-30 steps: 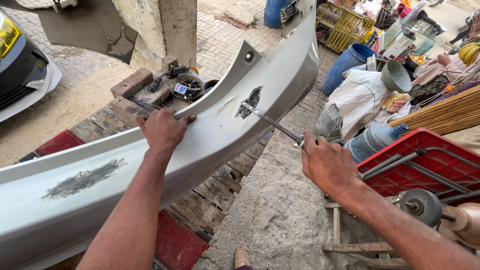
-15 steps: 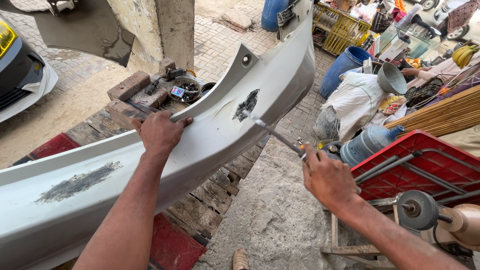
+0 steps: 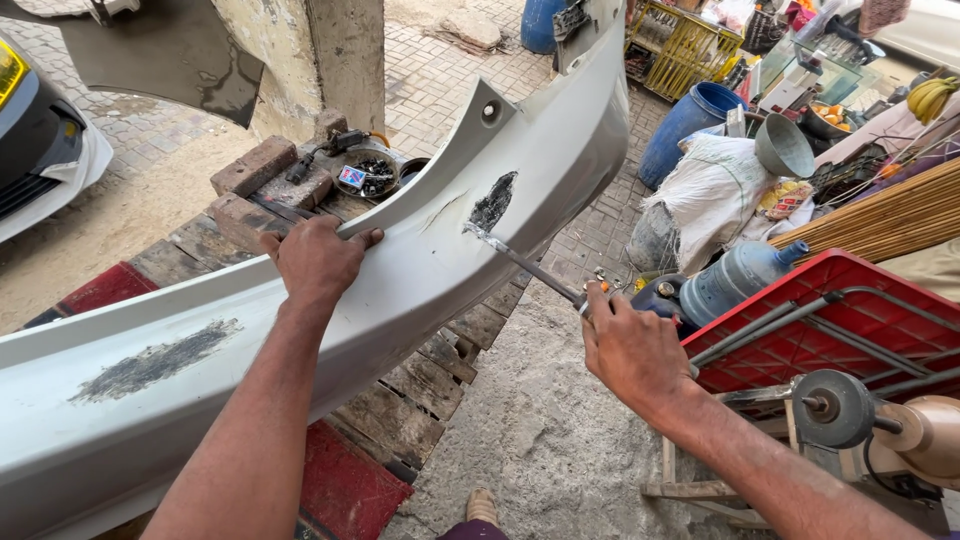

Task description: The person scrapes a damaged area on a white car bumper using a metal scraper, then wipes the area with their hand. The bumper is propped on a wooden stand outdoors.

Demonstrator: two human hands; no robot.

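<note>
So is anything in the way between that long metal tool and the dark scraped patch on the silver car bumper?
Nothing visible. The right hand holds the long metal tool, whose tip already sits at the dark scraped patch on the silver car bumper. The left hand grips the bumper's upper edge, well aside.

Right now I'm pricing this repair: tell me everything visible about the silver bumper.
The silver bumper is long, curved, glossy painted plastic, lying tilted across a brick-and-plank stand. Two dark scraped patches show, one near each end. The left hand grips its upper edge; the right hand presses a metal tool against the far patch.
</note>
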